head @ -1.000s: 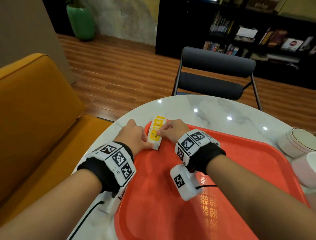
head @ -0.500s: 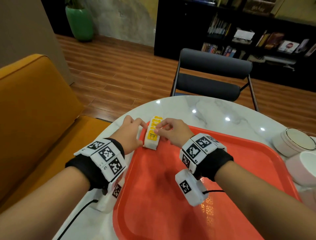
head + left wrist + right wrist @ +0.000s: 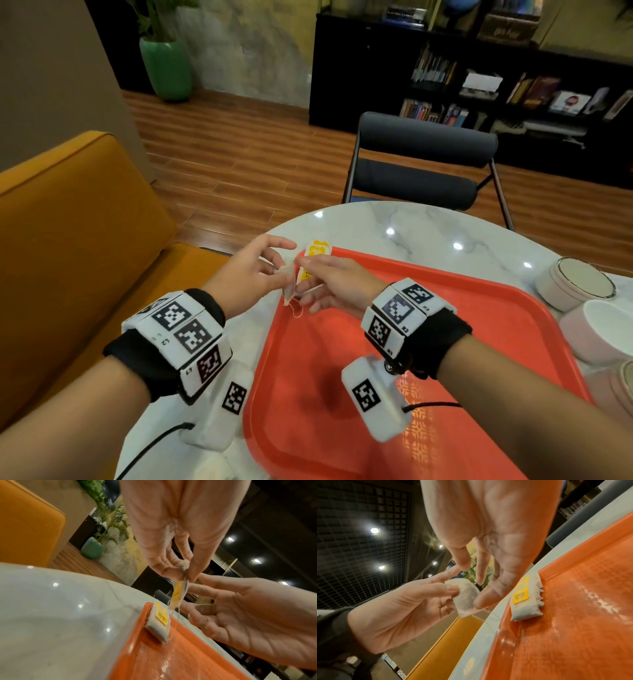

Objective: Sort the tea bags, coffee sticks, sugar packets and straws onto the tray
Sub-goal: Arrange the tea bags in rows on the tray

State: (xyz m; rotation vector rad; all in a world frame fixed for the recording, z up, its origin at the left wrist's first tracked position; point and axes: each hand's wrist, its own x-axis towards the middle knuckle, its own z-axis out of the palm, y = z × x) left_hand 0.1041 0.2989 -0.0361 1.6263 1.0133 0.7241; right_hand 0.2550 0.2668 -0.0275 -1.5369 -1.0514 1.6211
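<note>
A white tea bag point(image 3: 289, 286) with a yellow tag hangs above the far-left corner of the red tray point(image 3: 445, 342). My left hand point(image 3: 281, 263) pinches its top between thumb and finger, plainly shown in the left wrist view point(image 3: 187, 574). My right hand point(image 3: 303, 277) is beside it with fingers nearly straight. In the right wrist view its thumb tip touches the lower edge of the bag point(image 3: 465, 597). A small stack of tea bags point(image 3: 318, 248) with yellow tags lies in the tray corner point(image 3: 525, 604), just under the hands.
The tray sits on a round marble table point(image 3: 411, 226). White lidded jars point(image 3: 579, 284) and a pink bowl point(image 3: 609, 329) stand at the right edge. A dark chair point(image 3: 421, 164) is beyond the table and an orange sofa point(image 3: 68, 240) to the left.
Both hands were pressing the sides of the tea bag stack in the tray corner. They have risen off it, and one tea bag now hangs from my left fingers.
</note>
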